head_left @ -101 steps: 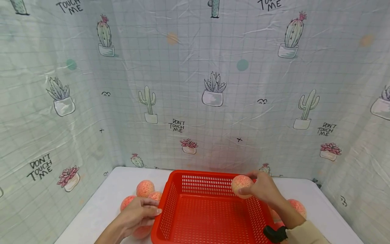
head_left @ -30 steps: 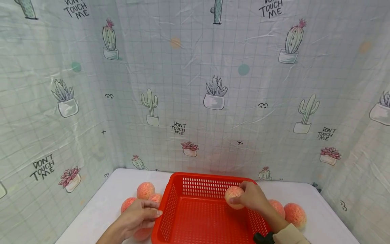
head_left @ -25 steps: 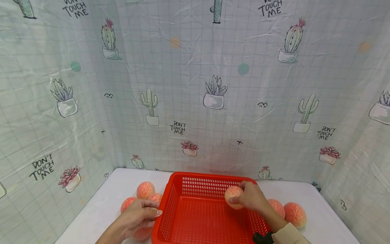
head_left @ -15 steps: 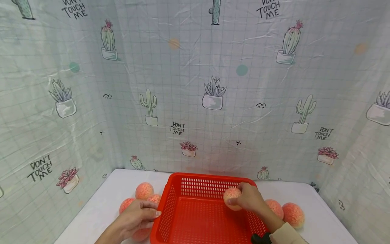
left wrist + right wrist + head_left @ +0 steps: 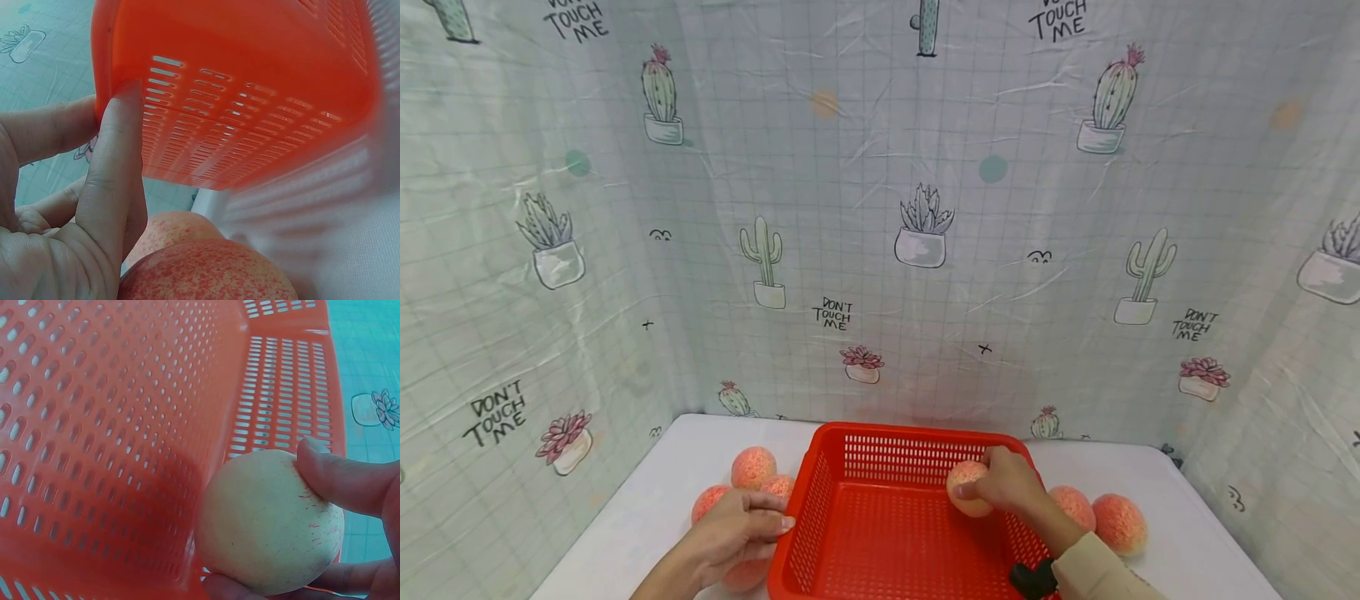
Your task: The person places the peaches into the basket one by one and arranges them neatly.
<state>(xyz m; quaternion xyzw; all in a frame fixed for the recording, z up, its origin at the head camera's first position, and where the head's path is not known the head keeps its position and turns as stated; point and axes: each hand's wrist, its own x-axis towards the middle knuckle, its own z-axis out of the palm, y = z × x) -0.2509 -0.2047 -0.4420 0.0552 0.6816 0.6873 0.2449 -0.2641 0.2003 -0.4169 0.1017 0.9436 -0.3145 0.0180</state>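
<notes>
My right hand (image 5: 1011,481) holds a round peach (image 5: 967,488), pale yellow with pinkish-red speckles, its thumb and fingers on opposite sides. In the right wrist view the peach (image 5: 262,522) overlaps the slotted side wall and floor of the red plastic basket (image 5: 156,444). My left hand (image 5: 730,533) is at the left side of the basket (image 5: 800,517). There the left wrist view shows one finger (image 5: 112,169) against the wall under the rim, with another on the rim's other side. Two peaches (image 5: 206,269) lie just below that hand.
Several peaches (image 5: 753,468) lie left of the basket on the white table (image 5: 647,517). Right of it are two more, one nearest the edge (image 5: 1120,524). A cactus-print curtain (image 5: 880,208) stands behind. A black strap (image 5: 1033,577) shows by the right sleeve.
My right hand has moved left and down with the peach, from above the basket's right rim to inside its back right part. The left hand keeps its place at the basket's side.
</notes>
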